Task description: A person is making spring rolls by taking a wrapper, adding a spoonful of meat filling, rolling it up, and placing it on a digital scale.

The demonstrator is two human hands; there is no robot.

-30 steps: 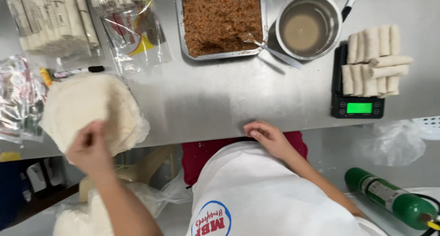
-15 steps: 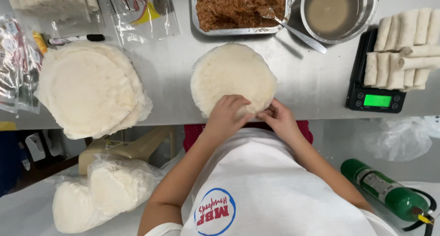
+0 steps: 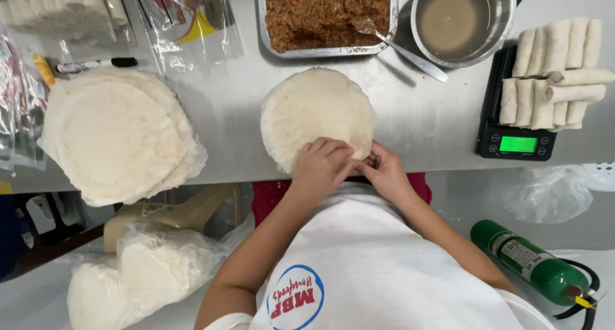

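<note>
A round white wrapper [image 3: 317, 109] lies flat on the steel table [image 3: 423, 122] in front of me. My left hand [image 3: 320, 166] rests on its near edge with fingers curled over it. My right hand [image 3: 384, 173] touches the same near edge just to the right, fingertips pinching at the rim. A thick stack of the same wrappers [image 3: 118, 134] sits at the left. Behind the wrapper stands a metal tray of brown minced filling [image 3: 327, 13] with a spoon [image 3: 400, 45] leaning out of it.
A steel bowl of cloudy liquid [image 3: 458, 16] stands at the back right. Several rolled wrappers [image 3: 554, 67] lie on a black scale [image 3: 516, 141] with a green display. Plastic bags [image 3: 186, 22] and a marker [image 3: 96, 64] lie back left. Bagged wrappers [image 3: 141, 272] and a green canister [image 3: 528, 263] sit below.
One wrapper went from the left stack to the table in front of me. Both hands came together on its near edge and stay there.
</note>
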